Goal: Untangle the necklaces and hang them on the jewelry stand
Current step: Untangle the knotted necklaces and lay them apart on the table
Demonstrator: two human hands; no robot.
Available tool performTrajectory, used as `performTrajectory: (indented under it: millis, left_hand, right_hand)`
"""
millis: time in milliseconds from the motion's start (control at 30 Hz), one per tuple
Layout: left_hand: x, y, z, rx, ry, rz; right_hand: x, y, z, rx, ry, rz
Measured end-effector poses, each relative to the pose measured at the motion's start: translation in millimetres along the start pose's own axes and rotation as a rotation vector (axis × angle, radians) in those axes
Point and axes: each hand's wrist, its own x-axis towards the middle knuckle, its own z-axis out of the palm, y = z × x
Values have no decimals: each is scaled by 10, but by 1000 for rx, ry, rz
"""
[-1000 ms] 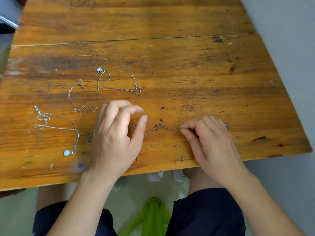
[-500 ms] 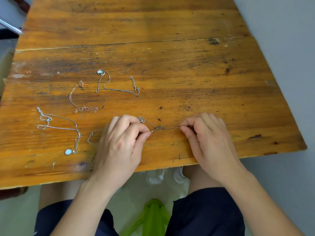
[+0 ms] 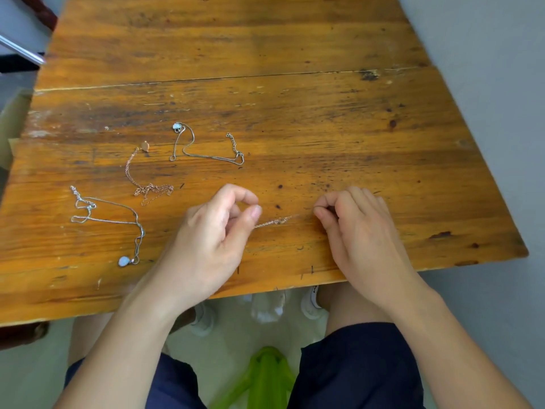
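- Your left hand (image 3: pixel 212 243) pinches the fine chain (image 3: pixel 272 222) between thumb tip and forefinger, with the other fingers loosely curled.
- Your right hand (image 3: pixel 362 234) is curled, thumb and forefinger pressed together at the chain's other end. The last stretch of links there is blurred, so that grip is a judgement.
- The chain lies across the wooden table (image 3: pixel 295 113) at its 6 o'clock edge, stretched between your hands with a small knot or clasp at mid-span.
- Expect it to handle as almost weightless, limp and slippery. The links are thin enough to kink or snap if you tug, so take hold just either side of the knot and tease it loose.
- At 10 o'clock from your left hand lies a rose-gold chain (image 3: pixel 147 188), bunched into a snarl at its near end.
- Further out at 11 o'clock is a silver necklace (image 3: pixel 206 156) with a small blue pendant, lying open in loose curves.
- At 9 o'clock sits a second silver necklace (image 3: pixel 112 221) with a pale drop pendant (image 3: pixel 123 261), looped over itself.
- The tabletop is worn, varnished plank, scratched and grooved, so links could catch in the seams.
- No jewelry stand is in view.
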Motion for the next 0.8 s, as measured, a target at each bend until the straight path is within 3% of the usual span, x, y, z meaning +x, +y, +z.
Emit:
performTrajectory:
  millis: [167,467,667,800]
  left_hand:
    - [128,40,-29,-203,-102,-54]
    - [479,-19,-60,-521,-10,-43]
    - [363,-24,73,-889,149,-188]
    - [321,-14,49,-991,145,-245]
  right_hand:
    - [165,-52,-90,131,36,22]
    - [530,-164,-70,662,79,194]
    - [721,-266,211,1014,216,326]
    - [708,-331,318,1000,289,304]
